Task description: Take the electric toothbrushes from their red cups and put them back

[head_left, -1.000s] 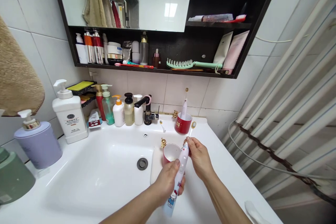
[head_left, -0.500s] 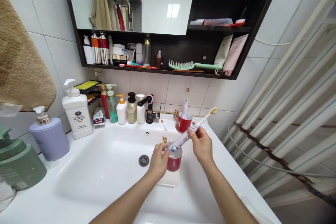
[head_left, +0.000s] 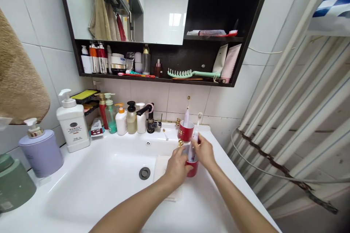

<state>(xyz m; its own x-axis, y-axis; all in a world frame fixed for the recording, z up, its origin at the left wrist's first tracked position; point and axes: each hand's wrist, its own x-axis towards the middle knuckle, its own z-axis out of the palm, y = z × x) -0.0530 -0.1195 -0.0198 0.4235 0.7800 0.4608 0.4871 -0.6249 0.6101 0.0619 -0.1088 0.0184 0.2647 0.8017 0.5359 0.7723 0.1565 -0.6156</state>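
In my right hand [head_left: 205, 151] is a pale electric toothbrush [head_left: 192, 153], pinched at the upper handle. It stands nearly upright, head up, its lower end inside the near red cup [head_left: 193, 171]. My left hand [head_left: 176, 167] is closed on the left side of that cup, thumb at the front; the hand partly hides the cup and its gold-coloured handle [head_left: 180, 142]. Just behind, a second red cup [head_left: 183, 134] with gold markings holds another pale electric toothbrush [head_left: 186, 117].
A white sink [head_left: 109, 182] with a dark drain [head_left: 144, 173] lies below my hands. The black faucet [head_left: 150, 118] and several pump bottles line its back edge. Overhead hangs a dark cabinet [head_left: 161, 79]; white pipes [head_left: 262, 116] run along the right. A small whitish brush head [head_left: 165, 134] lies behind the basin.
The toothbrush has gone from slanted above the near cup to upright with its base inside it. My left hand has left the toothbrush's lower end and now grips the cup, which sits farther right.
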